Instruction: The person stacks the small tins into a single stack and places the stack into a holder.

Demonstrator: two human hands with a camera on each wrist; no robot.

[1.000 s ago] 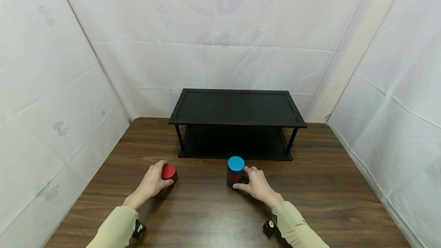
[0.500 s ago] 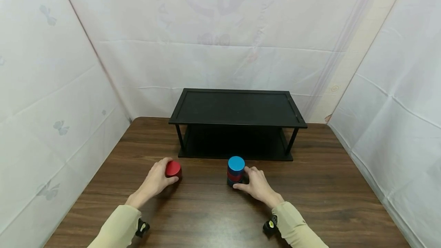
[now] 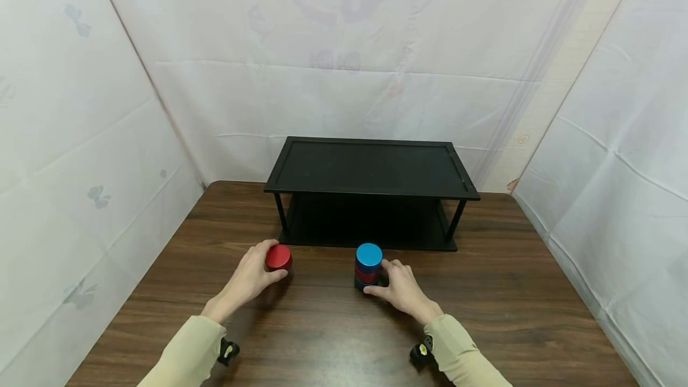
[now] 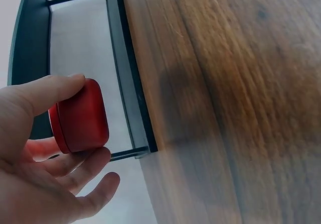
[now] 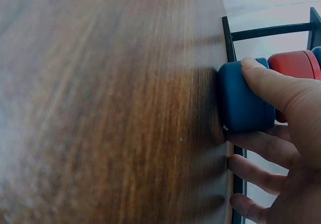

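My left hand (image 3: 248,279) pinches a small round red tin (image 4: 83,117) between thumb and fingers. In the left wrist view a gap shows between this tin and the tabletop. To its right, a stack of tins stands upright on the table: a blue tin (image 5: 242,96) at the bottom, a red tin (image 5: 295,66) in the middle and a blue tin (image 3: 368,255) on top. My right hand (image 3: 402,289) grips the bottom blue tin, thumb on one side and fingers on the other.
Behind the tins stands a black two-level shelf (image 3: 371,166) on the brown wooden table (image 3: 322,333). White sheeting (image 3: 344,52) hangs behind the table and along both sides.
My left hand has carried the red tin to the right and a little away from me, closer to the stack. My right hand and the stack have stayed in place.
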